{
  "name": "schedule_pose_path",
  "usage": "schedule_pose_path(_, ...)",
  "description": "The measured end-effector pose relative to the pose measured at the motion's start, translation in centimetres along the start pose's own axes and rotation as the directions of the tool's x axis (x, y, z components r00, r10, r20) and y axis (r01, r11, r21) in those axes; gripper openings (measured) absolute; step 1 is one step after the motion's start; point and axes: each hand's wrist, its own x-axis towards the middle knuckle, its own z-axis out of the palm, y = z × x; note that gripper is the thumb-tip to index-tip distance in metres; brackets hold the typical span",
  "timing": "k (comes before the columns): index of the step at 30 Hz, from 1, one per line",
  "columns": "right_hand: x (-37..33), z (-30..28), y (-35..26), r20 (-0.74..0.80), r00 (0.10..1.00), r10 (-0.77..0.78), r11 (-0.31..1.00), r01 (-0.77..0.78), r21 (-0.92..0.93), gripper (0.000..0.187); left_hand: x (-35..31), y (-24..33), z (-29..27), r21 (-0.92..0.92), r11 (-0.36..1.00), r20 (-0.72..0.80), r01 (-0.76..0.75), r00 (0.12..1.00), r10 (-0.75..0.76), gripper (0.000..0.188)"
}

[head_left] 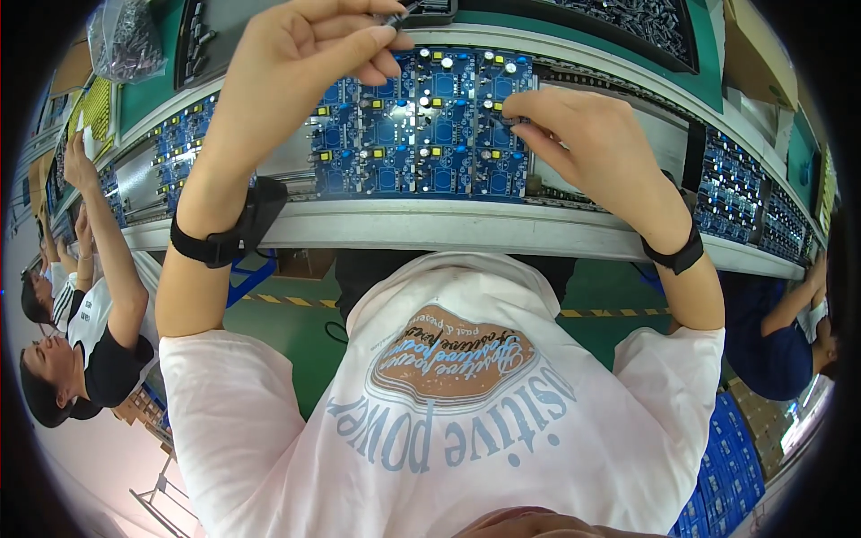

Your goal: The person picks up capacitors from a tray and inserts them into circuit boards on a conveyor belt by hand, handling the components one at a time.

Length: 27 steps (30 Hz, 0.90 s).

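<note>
A panel of blue circuit boards [390, 175] lies on the rail line in front of me, dotted with white round parts and small yellow blocks. Above its far left part, my left hand [327, 45] pinches a small black electronic component [405, 16] between thumb and fingertips, next to a black parts tray [435, 13]. My right hand [583, 134] is at the panel's right side, thumb and forefinger pinched close over the boards. Whatever sits between those fingertips is mostly hidden and too small to name. Black straps circle both wrists.
A black bin [619, 22] of loose dark components stands at the far right, a clear bag [126, 40] of parts at the far left. More board panels [744, 184] lie along the line to the right. A metal rail [430, 222] forms the near edge. Co-workers [108, 314] sit on both sides.
</note>
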Motion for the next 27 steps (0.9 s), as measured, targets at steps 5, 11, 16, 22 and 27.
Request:
schedule_pose_path(5,0.2,0.0,-0.6,0.024,1.000,0.008,0.993,-0.005,-0.118,0.019,-0.7,-0.7,0.5,-0.235,0.958,0.074,0.164,0.986,-0.150,0.032)
schedule_pose_path(11,3.3,-1.6,-0.7,0.095,0.994,0.058,0.991,-0.046,-0.125,0.020,-1.7,0.3,1.8,-0.187,0.976,0.088,0.114,0.991,-0.098,0.029)
schedule_pose_path(16,12.3,-0.8,1.5,-0.135,0.964,-0.229,0.898,0.156,-0.411,0.009,-2.1,0.1,2.7,-0.140,0.989,0.081,0.038,0.996,-0.026,0.028)
schedule_pose_path(22,17.1,1.8,3.2,-0.038,0.949,-0.313,0.860,0.266,-0.436,0.005,-2.1,0.8,4.1,0.245,0.969,0.024,-0.015,1.000,0.009,0.023)
schedule_pose_path(27,15.3,1.1,2.0,-0.102,0.927,-0.362,0.863,0.291,-0.414,0.007,-1.0,-0.3,5.1,0.584,0.671,0.198,-0.457,0.882,0.428,0.018)
